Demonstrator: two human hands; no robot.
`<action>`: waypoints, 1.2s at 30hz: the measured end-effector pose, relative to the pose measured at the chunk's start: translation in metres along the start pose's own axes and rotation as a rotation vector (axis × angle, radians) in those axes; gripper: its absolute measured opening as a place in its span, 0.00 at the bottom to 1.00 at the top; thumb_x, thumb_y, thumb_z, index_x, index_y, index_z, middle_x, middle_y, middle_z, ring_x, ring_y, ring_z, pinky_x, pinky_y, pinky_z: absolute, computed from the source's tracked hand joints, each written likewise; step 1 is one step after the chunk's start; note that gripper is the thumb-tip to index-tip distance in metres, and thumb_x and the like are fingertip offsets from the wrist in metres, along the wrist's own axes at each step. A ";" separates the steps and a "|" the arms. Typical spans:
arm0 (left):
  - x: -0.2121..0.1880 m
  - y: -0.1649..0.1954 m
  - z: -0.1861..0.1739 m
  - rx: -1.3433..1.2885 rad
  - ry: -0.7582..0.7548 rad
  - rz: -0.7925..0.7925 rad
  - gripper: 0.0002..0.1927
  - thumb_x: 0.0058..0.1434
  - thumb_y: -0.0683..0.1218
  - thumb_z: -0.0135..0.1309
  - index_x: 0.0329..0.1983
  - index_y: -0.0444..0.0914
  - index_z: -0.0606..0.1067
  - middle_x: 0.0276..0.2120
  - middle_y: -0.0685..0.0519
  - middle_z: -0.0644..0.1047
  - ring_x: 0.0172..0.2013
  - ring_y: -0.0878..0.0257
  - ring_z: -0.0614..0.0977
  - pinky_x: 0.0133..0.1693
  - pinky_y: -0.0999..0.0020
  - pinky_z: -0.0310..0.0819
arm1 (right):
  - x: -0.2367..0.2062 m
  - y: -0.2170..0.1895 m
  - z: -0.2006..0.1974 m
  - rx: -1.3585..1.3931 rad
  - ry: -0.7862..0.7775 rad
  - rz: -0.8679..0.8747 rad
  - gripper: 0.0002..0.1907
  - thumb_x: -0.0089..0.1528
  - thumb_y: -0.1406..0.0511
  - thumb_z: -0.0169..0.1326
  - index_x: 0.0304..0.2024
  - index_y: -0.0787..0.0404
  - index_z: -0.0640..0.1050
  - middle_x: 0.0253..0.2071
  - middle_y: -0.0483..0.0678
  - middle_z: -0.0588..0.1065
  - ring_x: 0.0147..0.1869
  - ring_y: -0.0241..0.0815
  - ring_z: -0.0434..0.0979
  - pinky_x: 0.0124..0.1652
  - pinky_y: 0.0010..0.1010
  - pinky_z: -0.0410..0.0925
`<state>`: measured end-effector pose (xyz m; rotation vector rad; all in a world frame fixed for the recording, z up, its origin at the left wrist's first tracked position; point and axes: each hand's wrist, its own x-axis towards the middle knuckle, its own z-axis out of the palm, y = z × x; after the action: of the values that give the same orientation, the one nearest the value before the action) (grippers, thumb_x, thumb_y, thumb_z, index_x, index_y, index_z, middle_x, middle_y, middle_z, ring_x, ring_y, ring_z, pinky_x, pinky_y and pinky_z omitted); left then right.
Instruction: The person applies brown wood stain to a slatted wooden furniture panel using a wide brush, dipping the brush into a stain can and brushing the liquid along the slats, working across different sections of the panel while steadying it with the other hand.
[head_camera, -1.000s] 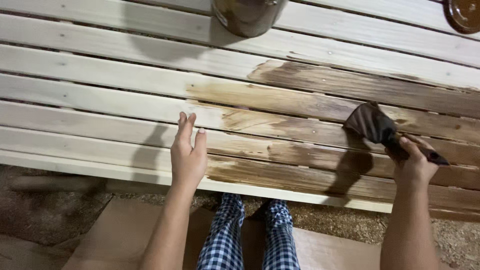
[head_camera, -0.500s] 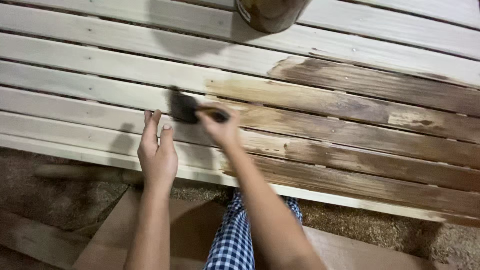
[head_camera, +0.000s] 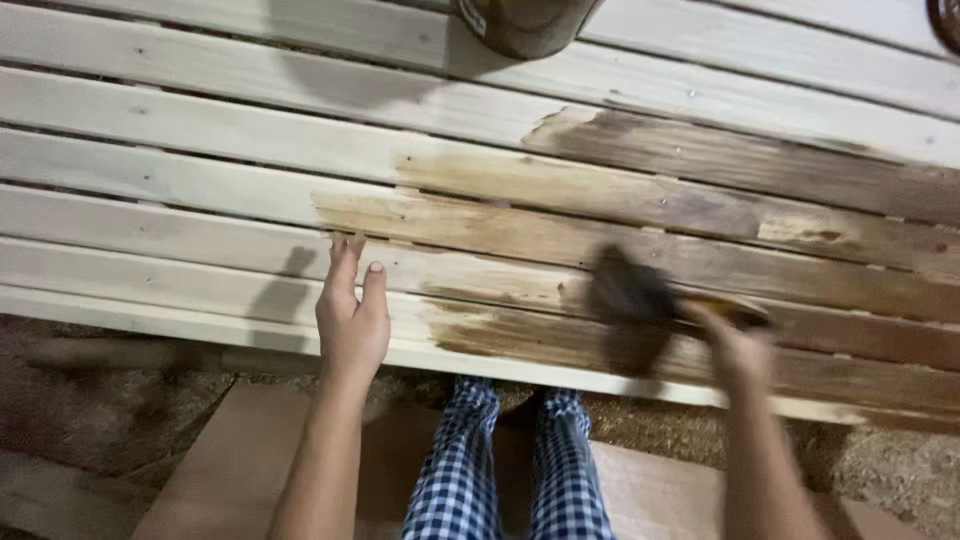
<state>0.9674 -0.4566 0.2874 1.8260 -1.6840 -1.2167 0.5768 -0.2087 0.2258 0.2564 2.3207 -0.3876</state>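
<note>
My left hand (head_camera: 352, 315) lies flat, fingers together, on the near slats of a pale wooden slatted panel (head_camera: 200, 170). My right hand (head_camera: 735, 345), blurred by motion, grips a dark stain-soaked brush (head_camera: 630, 295) pressed against a near slat. The right half of the panel carries brown wet stain (head_camera: 700, 210), while the left half is bare wood.
A dark round tin (head_camera: 520, 22) stands on the far slats at top centre. Another dark round object (head_camera: 945, 15) shows at the top right corner. Below the panel are my checked trouser legs (head_camera: 500, 460), a brown cardboard sheet (head_camera: 230, 470) and rough ground.
My right hand swept the brush left across the slats beside my left hand, then back to the right. The stained area now reaches further left. My left hand stayed on the near slats.
</note>
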 end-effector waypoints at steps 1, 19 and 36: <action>0.000 -0.003 -0.004 0.026 -0.013 -0.011 0.25 0.70 0.47 0.46 0.69 0.35 0.67 0.74 0.39 0.58 0.74 0.48 0.58 0.69 0.56 0.53 | -0.013 -0.009 0.042 0.024 -0.112 -0.053 0.64 0.59 0.41 0.63 0.74 0.67 0.38 0.76 0.68 0.49 0.78 0.63 0.54 0.72 0.57 0.52; 0.014 0.032 -0.020 0.032 -0.065 -0.060 0.27 0.71 0.48 0.43 0.72 0.36 0.62 0.77 0.43 0.51 0.72 0.47 0.61 0.66 0.53 0.62 | -0.053 -0.001 0.037 0.369 -0.089 -0.425 0.14 0.59 0.69 0.65 0.47 0.66 0.80 0.46 0.57 0.81 0.46 0.46 0.84 0.46 0.39 0.80; 0.061 0.133 -0.013 -0.055 0.013 0.337 0.26 0.69 0.47 0.48 0.69 0.33 0.67 0.73 0.36 0.59 0.73 0.44 0.60 0.69 0.51 0.54 | -0.164 -0.387 -0.033 0.813 -0.318 -1.396 0.12 0.63 0.70 0.71 0.45 0.65 0.80 0.41 0.50 0.81 0.42 0.42 0.84 0.39 0.31 0.79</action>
<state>0.8908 -0.5456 0.3751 1.4405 -1.8388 -1.0909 0.5540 -0.5697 0.4423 -1.0344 1.5515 -1.8498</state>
